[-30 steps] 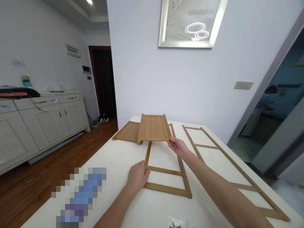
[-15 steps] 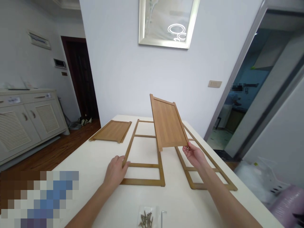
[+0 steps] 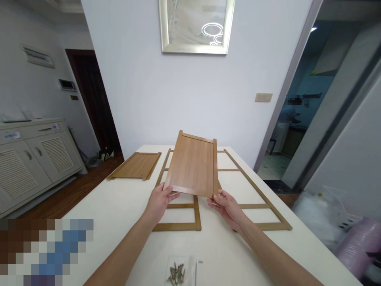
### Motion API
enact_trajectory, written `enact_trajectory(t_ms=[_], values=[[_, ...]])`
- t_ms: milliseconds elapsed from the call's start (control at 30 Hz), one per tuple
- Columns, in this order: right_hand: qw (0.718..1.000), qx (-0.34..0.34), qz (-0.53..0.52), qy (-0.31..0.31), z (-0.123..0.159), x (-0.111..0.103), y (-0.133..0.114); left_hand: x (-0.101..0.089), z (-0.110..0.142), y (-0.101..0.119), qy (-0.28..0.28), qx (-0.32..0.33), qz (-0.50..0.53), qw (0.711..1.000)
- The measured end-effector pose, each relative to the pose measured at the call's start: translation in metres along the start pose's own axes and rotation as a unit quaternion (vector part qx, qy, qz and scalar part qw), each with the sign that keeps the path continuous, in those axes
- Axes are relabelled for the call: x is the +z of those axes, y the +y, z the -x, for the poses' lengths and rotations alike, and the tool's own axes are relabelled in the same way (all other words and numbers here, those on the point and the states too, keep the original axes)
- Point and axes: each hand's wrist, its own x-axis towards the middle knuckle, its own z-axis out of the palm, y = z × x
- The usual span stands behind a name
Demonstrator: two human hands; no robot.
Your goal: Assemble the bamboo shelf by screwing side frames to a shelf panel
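Observation:
A wooden panel (image 3: 195,165) is held up tilted above the table, its far end raised. My left hand (image 3: 159,200) grips its near left corner, thumb on top and fingers beneath. At the near right corner, my right hand (image 3: 224,204) is closed on the panel in the same way. Under it lie two open wooden frames with crossbars, a left frame (image 3: 178,227) and a right frame (image 3: 257,186), each partly covered by the panel or my hands. Another wooden panel (image 3: 137,166) lies flat at the table's far left.
A clear bag of screws (image 3: 177,273) and a hex key (image 3: 196,272) lie at the near edge of the white table (image 3: 131,222). The wall (image 3: 190,95) stands behind it. Plastic-wrapped items (image 3: 315,222) sit right of the table; a person (image 3: 287,115) is in the far room.
My left hand has left the left frame and taken hold of the panel. The panel has moved left and down, turning to face me more squarely. My view has shifted slightly.

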Motion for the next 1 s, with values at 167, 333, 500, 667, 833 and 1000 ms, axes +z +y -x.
enact_trajectory(t_ms=[167,333,500,667,833,1000], values=[[0.998,-0.032,0.061,0.003,-0.003,0.007,-0.011,-0.024,-0.024,0.007,-0.026,0.012,-0.004,1.0],[0.994,-0.075,0.037,0.063,-0.014,0.011,-0.026,-0.033,-0.03,0.027,-0.035,0.026,-0.071,0.997],[0.963,-0.217,0.055,0.153,-0.027,0.002,-0.06,-0.032,-0.024,0.046,-0.076,0.044,-0.124,0.988],[0.87,-0.394,0.102,0.279,-0.02,0.01,-0.085,-0.032,-0.025,0.047,-0.068,0.036,-0.113,0.991],[0.953,-0.264,0.023,0.145,-0.008,0.041,-0.064,-0.039,-0.031,0.035,-0.056,0.026,-0.076,0.995],[0.973,-0.206,-0.008,0.108,-0.01,0.056,-0.035,-0.045,-0.034,0.031,-0.043,0.023,-0.062,0.997]])
